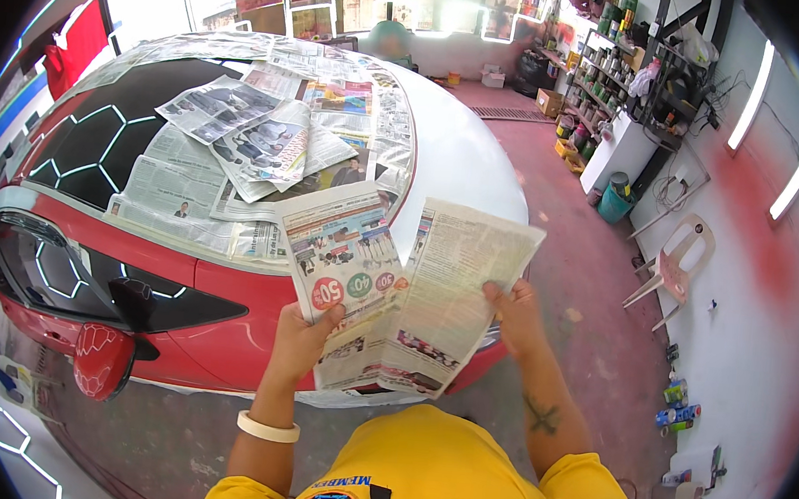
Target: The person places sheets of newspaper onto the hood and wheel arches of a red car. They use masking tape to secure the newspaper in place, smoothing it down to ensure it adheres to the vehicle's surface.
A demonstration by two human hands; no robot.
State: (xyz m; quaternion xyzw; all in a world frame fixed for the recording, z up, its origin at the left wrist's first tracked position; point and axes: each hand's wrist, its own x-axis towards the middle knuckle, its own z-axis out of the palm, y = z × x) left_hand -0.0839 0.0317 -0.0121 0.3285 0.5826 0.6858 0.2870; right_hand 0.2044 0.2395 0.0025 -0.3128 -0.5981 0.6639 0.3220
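Observation:
Between my two hands I hold a folded newspaper sheet [453, 282], opened along its crease like a book. My left hand [303, 336] grips its left edge, thumb on the front. At the right edge my right hand [516, 315] pinches the paper; the fingers behind it are hidden. Just beyond stands a red car [224, 330] with a white hood [468, 152]. Loose newspapers [263, 140] lie in a pile on its windshield, over sheets [175, 180] that cover part of the glass and the hood's near edge.
A red side mirror [102, 357] juts out at the left. Along the right wall are a plastic chair [685, 258], a teal bin [617, 201] and several cans [678, 407]. Shelves with paint cans [605, 78] stand at the back right, near a cardboard box [549, 102].

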